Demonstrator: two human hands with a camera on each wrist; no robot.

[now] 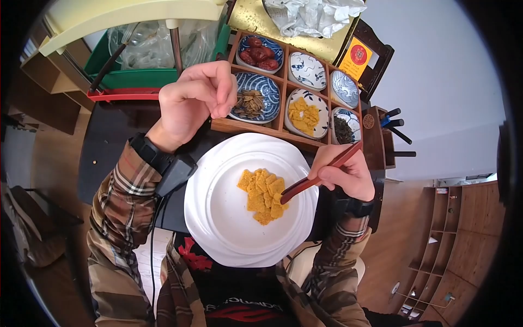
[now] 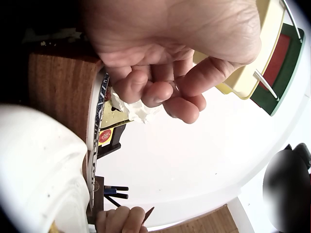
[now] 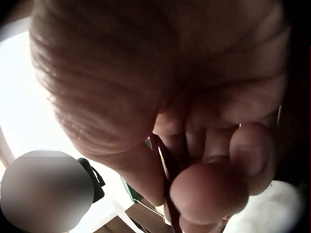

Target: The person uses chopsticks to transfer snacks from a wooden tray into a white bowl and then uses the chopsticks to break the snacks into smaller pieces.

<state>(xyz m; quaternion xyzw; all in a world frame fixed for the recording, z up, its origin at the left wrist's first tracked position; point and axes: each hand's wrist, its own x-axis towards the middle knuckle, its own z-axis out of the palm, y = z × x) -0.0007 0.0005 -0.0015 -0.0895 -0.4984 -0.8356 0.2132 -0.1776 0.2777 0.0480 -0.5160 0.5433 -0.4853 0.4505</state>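
Note:
In the head view my right hand [image 1: 348,175] grips reddish-brown wooden tongs [image 1: 339,162], their dark tips at the right edge of a pile of yellow crisp flakes [image 1: 261,191]. The pile lies in the middle of a white plate with a wavy rim [image 1: 199,218]. My left hand [image 1: 196,101] is raised beside a blue-patterned bowl of seeds [image 1: 250,103], overlapping the bowl's left edge. Its fingers [image 2: 155,92] curl loosely in the left wrist view, with nothing visible held. The right wrist view shows thumb and fingers around the tongs [image 3: 167,162]; their tips are hidden there.
A divided wooden box [image 1: 283,106] behind the plate holds several small bowls, with red dates [image 1: 259,54], more yellow flakes [image 1: 303,116] and dark dried leaves [image 1: 343,129]. A green and red bin [image 1: 131,82] stands at the back left. A black cable [image 1: 152,245] hangs from my left wrist.

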